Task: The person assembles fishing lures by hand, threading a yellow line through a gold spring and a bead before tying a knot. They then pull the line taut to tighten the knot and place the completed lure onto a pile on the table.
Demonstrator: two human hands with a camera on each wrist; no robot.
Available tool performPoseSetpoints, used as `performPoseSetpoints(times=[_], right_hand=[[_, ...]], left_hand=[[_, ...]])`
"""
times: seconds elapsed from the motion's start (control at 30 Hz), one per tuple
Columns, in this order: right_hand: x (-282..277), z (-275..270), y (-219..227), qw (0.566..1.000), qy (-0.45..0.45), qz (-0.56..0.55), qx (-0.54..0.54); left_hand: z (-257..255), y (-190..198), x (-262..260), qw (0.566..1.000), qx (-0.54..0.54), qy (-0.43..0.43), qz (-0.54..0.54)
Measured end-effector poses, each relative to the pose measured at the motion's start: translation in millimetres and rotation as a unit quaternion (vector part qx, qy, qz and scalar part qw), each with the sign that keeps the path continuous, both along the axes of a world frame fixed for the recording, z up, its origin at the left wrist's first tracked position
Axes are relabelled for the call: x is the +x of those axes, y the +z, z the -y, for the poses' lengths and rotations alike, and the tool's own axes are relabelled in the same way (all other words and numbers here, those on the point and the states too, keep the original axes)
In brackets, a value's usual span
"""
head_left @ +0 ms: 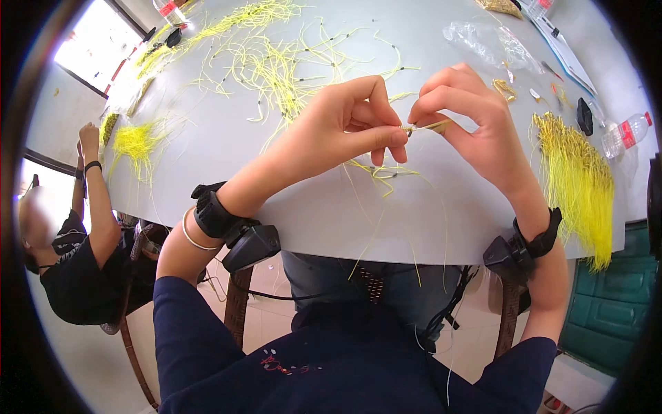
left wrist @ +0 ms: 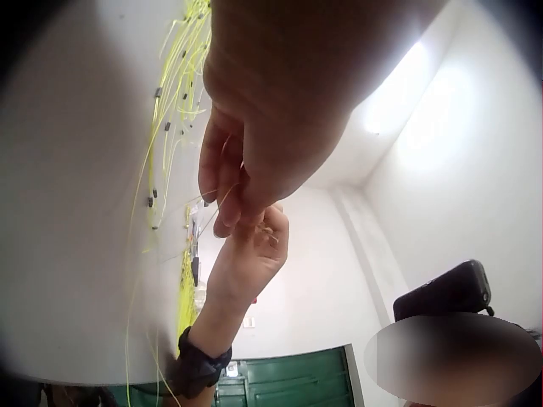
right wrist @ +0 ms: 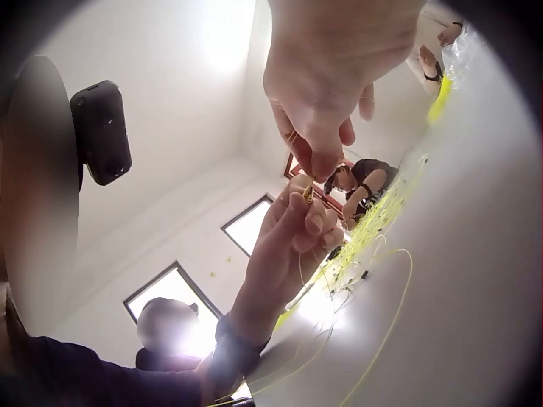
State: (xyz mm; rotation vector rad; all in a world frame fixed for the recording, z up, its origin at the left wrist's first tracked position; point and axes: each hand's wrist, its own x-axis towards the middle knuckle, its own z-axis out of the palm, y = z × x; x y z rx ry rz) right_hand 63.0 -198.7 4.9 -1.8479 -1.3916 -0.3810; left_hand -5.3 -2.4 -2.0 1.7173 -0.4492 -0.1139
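Note:
Above the near part of the table, my left hand (head_left: 352, 127) pinches a small gold-coloured piece (right wrist: 308, 194) on a thin yellow cord between thumb and fingertips. Close against it, my right hand (head_left: 479, 117) pinches a thin gold-yellow strand (head_left: 434, 125) leading to that same piece. Both sets of fingertips nearly meet, partly covering the work. Yellow cord ends (head_left: 365, 259) trail over the table edge toward the lap. Just below the hands lie a few yellow cords (head_left: 386, 172) with small dark bits on them.
A loose tangle of yellow cords (head_left: 276, 69) spreads beyond the hands. At right lie a bundle of yellow cords with gold ends (head_left: 576, 179), a bottle (head_left: 626, 136) and a clear plastic bag (head_left: 489, 43). Another person (head_left: 89, 255) sits at left by a yellow bundle (head_left: 138, 143).

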Motion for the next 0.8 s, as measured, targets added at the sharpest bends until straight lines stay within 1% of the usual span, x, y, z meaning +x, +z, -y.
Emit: performPoseSetpoints(times=[0.1,0.23,0.3,0.33,0.37,0.4,0.43,0.47,0.53,0.57,0.6,0.63,0.67,0.7,0.73,0.77,0.8], right_hand=[[-1.7,-1.8,-0.8,1.0,0.022,-0.005,-0.001],[-5.0,-2.9,-0.7,1.0,0.013,-0.018,-0.008],[-5.0,-3.1,-1.6,0.998,0.008,-0.06,-0.002],[-5.1,-3.6,-2.8,0.998,0.008,-0.059,-0.002],[-5.0,-4.3,-4.9,0.996,0.02,-0.083,-0.003],[-4.7,-5.0,-7.2,0.994,0.033,-0.106,-0.004],[-3.8,-5.5,-9.3,0.994,0.033,-0.106,-0.004],[-2.3,-5.8,-11.6,0.995,0.034,-0.095,-0.018],[0.3,-4.7,-16.0,0.995,0.035,-0.085,-0.033],[1.5,-2.9,-18.1,0.998,0.0,-0.049,-0.041],[2.0,-2.7,-18.2,0.998,-0.035,-0.012,-0.049],[2.3,-4.0,-16.4,0.998,-0.035,-0.013,-0.049],[2.4,-6.4,-12.1,0.997,-0.069,-0.007,0.039],[2.8,-7.9,-8.2,0.986,-0.103,0.0,0.128],[4.7,-7.0,-5.9,0.978,-0.089,-0.04,0.183],[5.4,-4.1,-3.5,0.978,-0.089,-0.039,0.183],[6.0,-0.3,-1.0,0.981,-0.067,-0.036,0.181]], left_hand=[[0.4,1.5,-0.9,1.0,0.005,-0.015,-0.012],[-0.7,0.3,-1.0,0.999,0.001,-0.023,-0.025],[0.7,4.8,-3.7,1.0,-0.002,-0.022,-0.02],[1.3,7.0,-4.8,1.0,-0.005,-0.02,-0.013],[1.9,7.8,-5.0,1.0,-0.005,-0.02,-0.013],[2.5,8.5,-5.1,0.998,-0.001,-0.06,-0.006],[2.9,8.9,-5.1,0.995,0.003,-0.1,0.001],[2.5,9.0,-5.4,0.995,0.003,-0.1,0.001],[1.1,8.2,-6.6,0.988,0.004,-0.153,-0.018],[0.7,7.4,-7.1,0.983,0.005,-0.18,-0.028],[0.2,6.1,-6.6,0.983,0.005,-0.18,-0.028],[-0.5,4.5,-5.4,0.987,-0.015,-0.159,-0.033],[-0.9,3.7,-4.8,0.989,-0.036,-0.138,-0.038],[-0.4,4.6,-4.7,0.989,-0.036,-0.138,-0.038],[0.6,6.3,-4.5,0.994,-0.039,-0.101,-0.034],[0.9,7.5,-4.3,0.997,-0.042,-0.064,-0.03],[0.0,4.8,-3.5,0.998,-0.036,-0.049,-0.019]])
